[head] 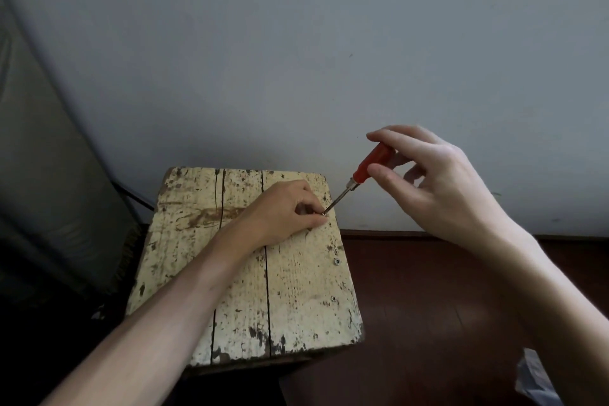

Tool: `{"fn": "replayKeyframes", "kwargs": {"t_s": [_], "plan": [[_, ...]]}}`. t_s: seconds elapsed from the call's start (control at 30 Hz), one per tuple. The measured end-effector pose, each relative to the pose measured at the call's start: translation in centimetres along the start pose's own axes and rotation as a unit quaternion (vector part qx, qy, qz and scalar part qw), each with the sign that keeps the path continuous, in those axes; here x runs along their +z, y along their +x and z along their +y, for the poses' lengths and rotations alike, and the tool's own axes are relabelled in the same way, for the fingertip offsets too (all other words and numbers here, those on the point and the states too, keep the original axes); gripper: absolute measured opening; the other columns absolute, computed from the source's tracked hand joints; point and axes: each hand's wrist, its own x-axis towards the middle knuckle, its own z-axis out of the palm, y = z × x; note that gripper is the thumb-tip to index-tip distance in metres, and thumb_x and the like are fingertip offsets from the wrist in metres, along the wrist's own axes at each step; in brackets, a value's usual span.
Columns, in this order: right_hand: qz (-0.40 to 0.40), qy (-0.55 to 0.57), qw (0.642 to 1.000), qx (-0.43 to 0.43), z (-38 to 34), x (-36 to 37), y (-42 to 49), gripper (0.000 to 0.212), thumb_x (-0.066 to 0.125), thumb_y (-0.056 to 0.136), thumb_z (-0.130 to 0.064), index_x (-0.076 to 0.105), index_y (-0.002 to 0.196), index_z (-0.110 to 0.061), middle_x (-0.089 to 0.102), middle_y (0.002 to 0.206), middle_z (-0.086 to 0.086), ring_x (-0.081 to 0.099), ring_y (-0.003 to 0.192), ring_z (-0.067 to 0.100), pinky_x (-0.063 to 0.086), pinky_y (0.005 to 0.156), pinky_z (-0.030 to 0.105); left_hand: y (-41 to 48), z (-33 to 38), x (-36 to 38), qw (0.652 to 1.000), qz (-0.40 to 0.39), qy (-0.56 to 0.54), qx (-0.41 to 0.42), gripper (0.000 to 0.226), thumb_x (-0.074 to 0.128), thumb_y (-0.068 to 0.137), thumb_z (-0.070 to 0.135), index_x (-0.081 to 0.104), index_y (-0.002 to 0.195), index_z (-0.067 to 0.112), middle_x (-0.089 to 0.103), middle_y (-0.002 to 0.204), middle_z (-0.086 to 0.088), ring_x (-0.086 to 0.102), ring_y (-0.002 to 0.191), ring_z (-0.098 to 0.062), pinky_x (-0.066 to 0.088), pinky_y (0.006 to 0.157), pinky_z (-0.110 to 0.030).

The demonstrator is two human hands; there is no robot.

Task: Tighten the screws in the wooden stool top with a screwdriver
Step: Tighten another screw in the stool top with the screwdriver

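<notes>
Here, right hand [438,181] fingers [384,136] pinch the tilted screwdriver [374,163]; left hand [286,211], on stool top [306,293], pinches a screw [324,214].

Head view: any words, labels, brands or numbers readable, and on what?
No readable text anywhere.
Screwdriver: plain red handle, no brand visible.
Stool top: only worn paint and stains.
Wall: blank.
Pale crumpled thing, lower right: no legible marks.

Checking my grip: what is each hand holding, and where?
The right hand holds the red screwdriver by its handle; left hand seems to pinch the screw under its tip on the stool top.
</notes>
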Motion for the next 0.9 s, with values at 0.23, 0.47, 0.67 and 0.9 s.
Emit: {"fn": "replayKeyframes", "kwargs": {"t_s": [0.23,0.47,0.67,0.9], "plan": [[-0.032,0.067,0.997,0.008,-0.4,-0.3,-0.4,0.028,0.067,0.099,-0.015,0.069,0.123,-0.029,0.076,0.098,-0.020,0.071,0.084,0.016,0.052,0.067,0.039,0.1,0.0,0.0,1.000,-0.001,0.004,0.003,0.018,0.078,0.087,0.042,0.079,0.097,0.026,0.060,0.093,0.013,0.055,0.082,-0.001,0.045,0.073,-0.026],[0.041,0.033,0.998,0.016,-0.7,0.5,-0.5,0.016,0.075,0.094,-0.025,0.078,0.110,-0.026,0.075,0.089,-0.016,0.070,0.078,0.007,0.048,0.067,0.012,0.1,-0.3,0.0,1.000,-0.007,0.006,-0.003,0.020,0.077,0.087,0.045,0.079,0.098,0.029,0.060,0.095,0.015,0.057,0.087,-0.002,0.048,0.077,-0.029],[-0.037,0.040,0.998,0.024,-0.8,-0.4,-0.7,0.033,0.067,0.098,-0.014,0.070,0.129,-0.024,0.073,0.108,-0.016,0.070,0.096,0.008,0.052,0.069,0.035,0.1,-0.2,0.0,1.000,-0.005,0.006,0.000,0.021,0.077,0.087,0.046,0.079,0.099,0.029,0.061,0.095,0.015,0.057,0.086,-0.002,0.052,0.078,-0.033],[-0.028,0.073,0.996,0.036,-0.9,0.0,-0.7,0.031,0.068,0.097,-0.018,0.068,0.125,-0.031,0.077,0.097,-0.015,0.072,0.086,0.016,0.051,0.069,0.040,0.1,-0.3,0.1,1.000,-0.003,0.009,0.001,0.021,0.077,0.087,0.045,0.079,0.100,0.029,0.061,0.096,0.014,0.057,0.089,-0.004,0.052,0.081,-0.035]]}}
